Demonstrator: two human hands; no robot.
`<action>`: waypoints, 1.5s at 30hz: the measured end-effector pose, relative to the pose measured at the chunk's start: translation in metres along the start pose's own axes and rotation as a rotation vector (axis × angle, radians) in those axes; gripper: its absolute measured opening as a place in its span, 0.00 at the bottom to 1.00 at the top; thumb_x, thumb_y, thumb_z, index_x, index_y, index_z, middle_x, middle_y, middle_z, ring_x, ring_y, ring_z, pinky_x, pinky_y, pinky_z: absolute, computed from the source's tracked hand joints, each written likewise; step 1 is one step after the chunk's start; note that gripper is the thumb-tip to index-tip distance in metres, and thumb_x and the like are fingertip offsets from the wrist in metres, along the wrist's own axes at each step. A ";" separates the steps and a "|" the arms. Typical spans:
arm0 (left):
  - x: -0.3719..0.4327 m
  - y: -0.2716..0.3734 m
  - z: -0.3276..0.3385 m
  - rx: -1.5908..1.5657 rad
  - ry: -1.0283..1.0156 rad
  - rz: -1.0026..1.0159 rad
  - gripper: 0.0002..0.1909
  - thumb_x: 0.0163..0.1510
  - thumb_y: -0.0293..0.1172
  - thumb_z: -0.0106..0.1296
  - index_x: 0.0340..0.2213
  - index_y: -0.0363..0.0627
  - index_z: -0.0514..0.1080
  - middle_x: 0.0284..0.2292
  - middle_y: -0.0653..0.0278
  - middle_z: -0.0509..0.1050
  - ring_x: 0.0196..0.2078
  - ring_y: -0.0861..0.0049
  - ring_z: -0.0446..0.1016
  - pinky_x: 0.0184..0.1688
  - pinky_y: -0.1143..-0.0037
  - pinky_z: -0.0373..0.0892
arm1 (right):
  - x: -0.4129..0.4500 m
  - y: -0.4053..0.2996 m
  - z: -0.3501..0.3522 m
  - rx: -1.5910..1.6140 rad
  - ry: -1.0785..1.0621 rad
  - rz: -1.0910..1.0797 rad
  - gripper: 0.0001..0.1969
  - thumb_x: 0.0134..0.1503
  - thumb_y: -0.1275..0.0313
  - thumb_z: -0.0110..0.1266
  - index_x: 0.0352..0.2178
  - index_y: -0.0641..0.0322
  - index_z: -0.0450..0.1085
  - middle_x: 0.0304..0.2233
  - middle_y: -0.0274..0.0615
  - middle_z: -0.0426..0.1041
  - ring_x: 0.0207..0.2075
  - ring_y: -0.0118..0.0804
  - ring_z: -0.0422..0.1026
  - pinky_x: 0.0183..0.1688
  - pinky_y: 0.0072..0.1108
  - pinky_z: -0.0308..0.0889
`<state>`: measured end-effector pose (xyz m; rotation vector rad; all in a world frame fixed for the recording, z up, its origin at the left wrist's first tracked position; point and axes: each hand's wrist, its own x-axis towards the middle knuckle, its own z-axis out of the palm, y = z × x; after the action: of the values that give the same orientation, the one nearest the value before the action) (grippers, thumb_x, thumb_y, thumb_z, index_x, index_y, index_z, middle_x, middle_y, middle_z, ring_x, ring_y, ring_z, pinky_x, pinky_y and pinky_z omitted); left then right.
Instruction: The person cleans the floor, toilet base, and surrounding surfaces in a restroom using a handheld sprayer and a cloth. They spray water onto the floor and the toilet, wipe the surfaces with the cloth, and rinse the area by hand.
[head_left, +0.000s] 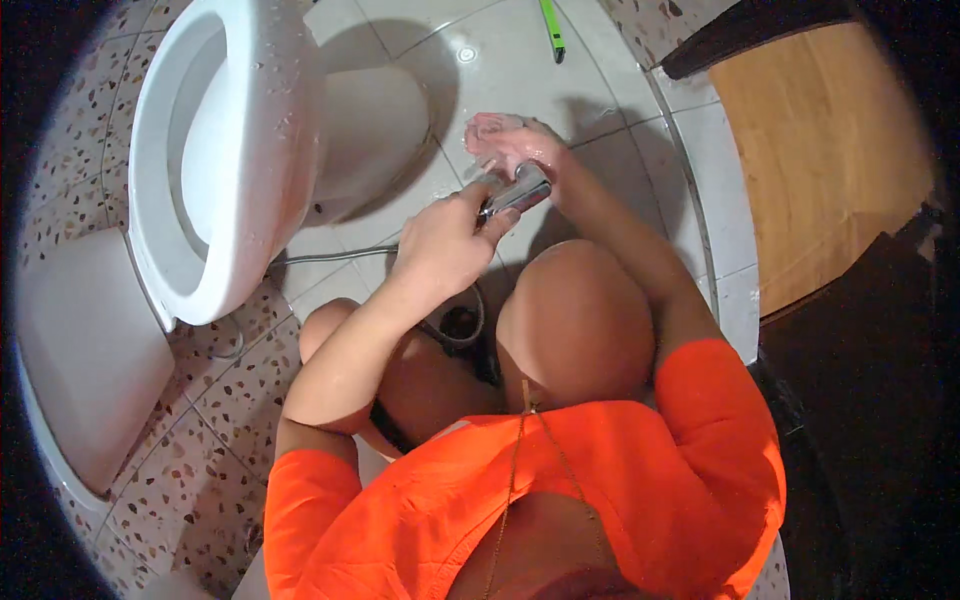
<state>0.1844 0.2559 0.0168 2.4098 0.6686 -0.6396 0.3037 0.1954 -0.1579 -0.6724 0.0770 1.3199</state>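
My left hand (450, 238) grips a chrome handheld sprayer (525, 190) above the tiled floor. The sprayer's head points at my right hand (544, 148), which is wet. Bunched in the right hand is a wet, pinkish piece, apparently a cloth (487, 135); the fingers around it are partly hidden and blurred. A flexible grey hose (337, 256) runs behind my left wrist, and a loop of it hangs between my knees.
To the left stands a white toilet (289, 150) with its seat raised and droplets on its side. A green-handled tool (553, 34) lies on the wet floor tiles (420, 49), near a small round drain (466, 54). A wooden panel (817, 157) is at the right, beyond a tiled ledge (727, 217).
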 end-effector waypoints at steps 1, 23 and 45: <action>-0.001 0.002 0.002 -0.008 -0.018 0.013 0.21 0.49 0.45 0.44 0.38 0.42 0.66 0.25 0.51 0.72 0.32 0.55 0.71 0.35 0.63 0.64 | 0.002 0.001 -0.005 0.051 -0.015 0.022 0.13 0.46 0.76 0.53 0.35 0.66 0.64 0.29 0.37 0.65 0.27 0.29 0.65 0.32 0.17 0.62; -0.096 -0.061 -0.048 -0.394 0.235 -0.396 0.15 0.51 0.36 0.45 0.37 0.38 0.65 0.17 0.66 0.65 0.18 0.82 0.61 0.21 0.79 0.57 | 0.063 -0.117 0.220 -0.114 -0.170 -0.317 0.17 0.54 0.62 0.44 0.37 0.66 0.66 0.34 0.43 0.68 0.35 0.39 0.67 0.36 0.30 0.63; -0.101 -0.057 -0.048 -0.443 0.197 -0.454 0.15 0.50 0.31 0.45 0.38 0.35 0.64 0.19 0.68 0.65 0.21 0.84 0.60 0.23 0.81 0.58 | 0.208 0.041 0.087 -0.867 0.394 -0.861 0.11 0.49 0.66 0.46 0.29 0.58 0.72 0.28 0.47 0.72 0.28 0.50 0.70 0.34 0.30 0.65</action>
<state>0.0881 0.2945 0.0880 1.9296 1.3123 -0.3727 0.2960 0.4222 -0.1922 -1.4865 -0.4505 0.3185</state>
